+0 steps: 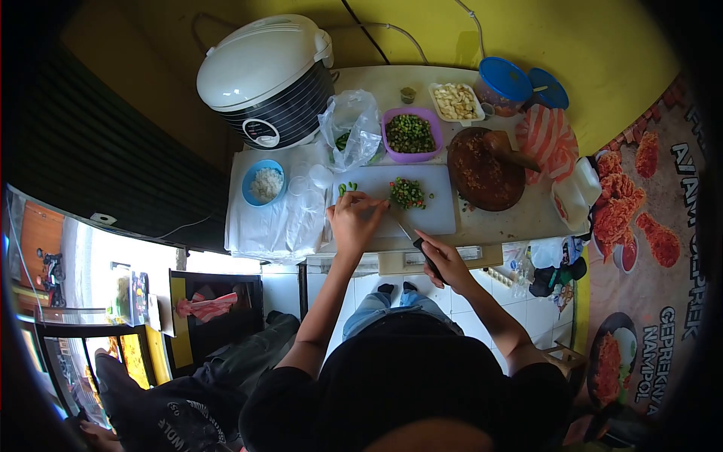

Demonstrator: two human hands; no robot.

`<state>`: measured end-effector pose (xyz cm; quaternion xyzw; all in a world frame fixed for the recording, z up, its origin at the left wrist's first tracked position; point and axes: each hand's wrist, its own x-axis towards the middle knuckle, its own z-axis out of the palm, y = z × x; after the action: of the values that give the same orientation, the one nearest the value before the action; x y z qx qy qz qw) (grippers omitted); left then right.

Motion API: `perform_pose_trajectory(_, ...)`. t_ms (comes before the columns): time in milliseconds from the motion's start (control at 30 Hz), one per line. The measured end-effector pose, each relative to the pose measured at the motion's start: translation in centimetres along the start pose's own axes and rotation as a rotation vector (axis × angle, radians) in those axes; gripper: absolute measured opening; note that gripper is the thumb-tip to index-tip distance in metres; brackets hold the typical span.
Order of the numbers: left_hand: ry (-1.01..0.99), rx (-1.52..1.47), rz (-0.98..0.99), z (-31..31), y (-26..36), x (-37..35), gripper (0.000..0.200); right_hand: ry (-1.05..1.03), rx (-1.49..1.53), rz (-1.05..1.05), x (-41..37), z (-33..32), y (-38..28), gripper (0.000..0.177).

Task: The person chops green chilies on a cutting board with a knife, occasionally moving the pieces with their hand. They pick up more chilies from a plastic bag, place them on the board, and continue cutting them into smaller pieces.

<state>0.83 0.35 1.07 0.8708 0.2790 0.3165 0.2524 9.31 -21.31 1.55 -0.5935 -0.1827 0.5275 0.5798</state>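
White counter (pixel 520 220) with rice cooker (pixel 263 75), cutting board (pixel 438 217), stone mortar (pixel 482 175)

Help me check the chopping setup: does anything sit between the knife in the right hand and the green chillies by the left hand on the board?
Nothing visible does. The knife in the right hand lies over bare cutting board, pointing toward the chillies at the left hand; the chopped pile lies beside.

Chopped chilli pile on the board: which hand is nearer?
Left. The left hand rests just beside the chopped chilli pile; the right hand grips a knife at the board's near edge.
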Motion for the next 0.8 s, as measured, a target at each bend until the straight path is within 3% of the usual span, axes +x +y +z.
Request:
perform_pose_trajectory(267, -0.056, -0.005, -0.014, -1.5, -0.3, -0.4, 0.016, 0.013, -0.076, -0.042, -0.1, 0.1, 0.0, 0.050)
perform_pose_trajectory(467, -0.133, -0.018, 0.108, -2.4, -0.4, -2.3, 0.013, 0.057, -0.222, -0.108, -0.4, 0.3, 0.7, 0.047)
perform_pose_trajectory(800, 0.089, -0.029, 0.007, -2.0, -1.1, -1.9, 0.012, 0.041, -0.277, -0.121, -1.3, -1.0, -0.1, 0.039)
